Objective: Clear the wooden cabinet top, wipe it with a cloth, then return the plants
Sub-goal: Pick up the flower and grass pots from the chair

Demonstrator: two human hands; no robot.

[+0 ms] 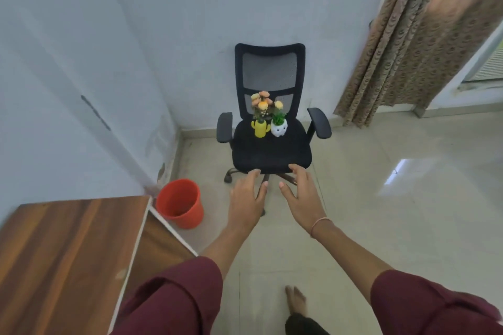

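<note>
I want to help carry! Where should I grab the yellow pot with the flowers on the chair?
Hold the yellow pot by its smooth body, below the little side arms, coming from the front of the chair. The flowers stand tall on top, and the white pot sits close on one side.

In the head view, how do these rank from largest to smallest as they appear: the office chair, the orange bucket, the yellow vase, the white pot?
1. office chair
2. orange bucket, though it stands nearer the camera
3. yellow vase
4. white pot, only slightly smaller than the vase
</note>
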